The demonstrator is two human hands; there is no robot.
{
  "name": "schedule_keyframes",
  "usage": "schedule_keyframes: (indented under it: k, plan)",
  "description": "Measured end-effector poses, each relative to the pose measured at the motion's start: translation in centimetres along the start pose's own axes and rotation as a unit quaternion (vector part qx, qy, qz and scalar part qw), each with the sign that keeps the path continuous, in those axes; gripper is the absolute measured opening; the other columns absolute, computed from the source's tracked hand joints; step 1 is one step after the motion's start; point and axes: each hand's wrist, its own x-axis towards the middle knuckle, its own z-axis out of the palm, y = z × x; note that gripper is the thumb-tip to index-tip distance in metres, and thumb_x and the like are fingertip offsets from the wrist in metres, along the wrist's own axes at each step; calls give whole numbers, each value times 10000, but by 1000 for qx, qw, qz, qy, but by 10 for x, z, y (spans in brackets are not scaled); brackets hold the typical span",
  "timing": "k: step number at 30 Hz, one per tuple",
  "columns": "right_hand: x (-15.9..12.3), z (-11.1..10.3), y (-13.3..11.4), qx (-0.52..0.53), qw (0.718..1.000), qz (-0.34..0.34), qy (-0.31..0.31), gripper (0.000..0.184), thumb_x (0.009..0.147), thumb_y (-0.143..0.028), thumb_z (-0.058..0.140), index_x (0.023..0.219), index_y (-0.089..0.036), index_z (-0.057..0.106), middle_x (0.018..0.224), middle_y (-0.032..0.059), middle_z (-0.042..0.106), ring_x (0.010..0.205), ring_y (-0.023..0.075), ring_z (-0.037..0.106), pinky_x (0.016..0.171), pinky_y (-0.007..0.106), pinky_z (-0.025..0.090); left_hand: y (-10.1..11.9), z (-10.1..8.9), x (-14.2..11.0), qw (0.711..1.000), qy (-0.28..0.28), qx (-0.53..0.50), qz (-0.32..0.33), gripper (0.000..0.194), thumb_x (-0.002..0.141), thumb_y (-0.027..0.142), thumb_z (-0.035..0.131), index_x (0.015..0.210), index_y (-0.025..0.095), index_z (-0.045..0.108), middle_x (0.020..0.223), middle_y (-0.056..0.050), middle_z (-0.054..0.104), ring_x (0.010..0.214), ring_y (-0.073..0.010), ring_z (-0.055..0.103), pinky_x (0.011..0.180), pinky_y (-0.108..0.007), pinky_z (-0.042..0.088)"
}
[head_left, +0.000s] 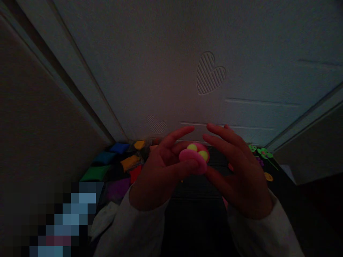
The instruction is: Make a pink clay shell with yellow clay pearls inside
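Observation:
A soft pink clay-like piece [193,161] is pinched between the thumb and fingers of my left hand [158,167]. It looks like two rounded pink discs with yellow balls [203,155] between them. My right hand [238,171] is just to the right, fingers spread and curved. Its thumb tip comes close to the pink piece's lower right edge; whether it touches, I cannot tell. Both hands are above a dark tabletop [195,200]. The light is dim, and the back of the piece is partly hidden by my left fingers.
Several coloured packets lie left, among them a green one [95,173], a blue one [119,147] and a purple one [118,188]. On the right are a green flower shape [265,153] and a yellow-orange piece [268,176]. A pale panel [171,78] with striped hearts rises behind the table.

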Motion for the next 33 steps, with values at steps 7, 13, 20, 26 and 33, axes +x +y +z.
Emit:
schedule_keyframes:
  k: [7, 13, 20, 26, 33]
  plan:
    - [1, 1, -2, -8, 1000, 0, -5, 346, 779, -152, 573, 1120, -185, 524, 1271, 99, 504, 1204, 181, 446, 1083, 458, 263, 1, 2, 2, 999, 32, -10, 19, 485, 645, 117, 713, 1091, 237, 567, 862, -10, 699, 726, -97, 642, 658, -165, 505]
    - [0, 7, 0, -13, 1000, 15, -8, 414, 750, -214, 612, 1147, -178, 502, 1298, 113, 483, 1229, 200, 418, 1085, 478, 248, -5, 8, 5, 998, 51, -19, 26, 371, 672, 186, 704, 1021, 226, 585, 788, 14, 681, 687, -90, 623, 632, -172, 482]
    - [1, 9, 1, 7, 999, 32, -16, 361, 760, -208, 583, 1115, -202, 515, 1284, 91, 502, 1212, 198, 441, 1076, 470, 258, -6, 9, 4, 998, 56, -30, 14, 329, 696, 172, 673, 1010, 206, 580, 751, 10, 668, 667, -94, 611, 611, -178, 470]
    - [-1, 15, 1, 11, 999, 44, -22, 501, 750, -247, 592, 1222, -197, 431, 1307, 101, 482, 1228, 223, 420, 1055, 494, 276, -9, 9, 5, 994, 106, -38, 2, 333, 700, 201, 667, 1018, 200, 566, 836, -10, 671, 754, -123, 631, 688, -212, 494]
    - [-1, 18, 3, -4, 999, 39, -14, 411, 774, -191, 558, 1178, -176, 481, 1274, 98, 518, 1197, 191, 451, 1075, 456, 260, -13, 8, 7, 992, 120, -40, -11, 298, 737, 187, 642, 1020, 198, 551, 818, 9, 638, 823, -117, 617, 724, -190, 477]
